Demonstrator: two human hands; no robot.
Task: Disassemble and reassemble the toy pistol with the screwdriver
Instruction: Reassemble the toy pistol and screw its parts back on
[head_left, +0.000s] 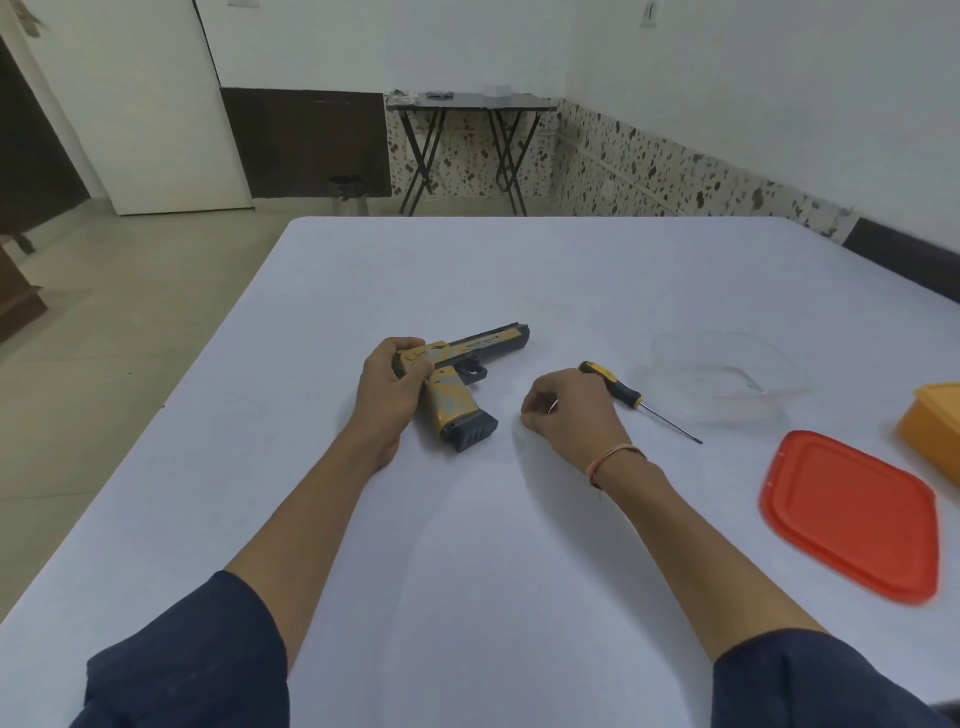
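Observation:
A yellow and dark grey toy pistol (470, 366) lies on its side on the white table (467, 519), barrel pointing right and away. My left hand (392, 387) grips its rear end, fingers curled over the back of the slide. My right hand (569, 408) rests on the table to the right of the pistol's grip, fingers curled under and holding nothing I can see. A screwdriver (631, 397) with a black and yellow handle lies just beyond my right hand, its thin shaft pointing right and toward me.
A clear plastic container (727, 382) sits right of the screwdriver. A red lid (852, 517) lies near the right edge, with an orange box (935, 431) beyond it. A folding table (467, 104) stands by the far wall.

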